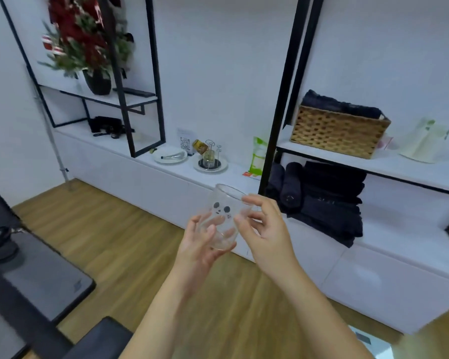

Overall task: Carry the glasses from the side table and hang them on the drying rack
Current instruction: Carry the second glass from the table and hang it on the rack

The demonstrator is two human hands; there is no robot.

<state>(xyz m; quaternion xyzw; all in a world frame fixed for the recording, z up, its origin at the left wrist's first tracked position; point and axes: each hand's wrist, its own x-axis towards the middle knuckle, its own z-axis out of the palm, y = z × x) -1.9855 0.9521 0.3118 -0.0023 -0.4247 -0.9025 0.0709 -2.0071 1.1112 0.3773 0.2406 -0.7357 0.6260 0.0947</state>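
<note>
A clear glass (pixel 224 203) with a black panda face printed on it is held in mid-air over the wooden floor, mouth tilted up and away from me. My left hand (pixel 201 242) cups its base from below. My right hand (pixel 263 229) pinches its rim and side from the right. Straight ahead on the low white counter stands the wire drying rack (pixel 211 156) on a round white plate; a glass hangs on it and a gold-patterned one tilts at its left.
A white plate (pixel 169 156) lies left of the rack and a green packet (pixel 258 158) to its right. Black shelf posts (pixel 283 99) frame the counter. Dark folded towels (pixel 329 203) and a wicker basket (pixel 338 133) sit right. A dark table (pixel 36 275) is at my left.
</note>
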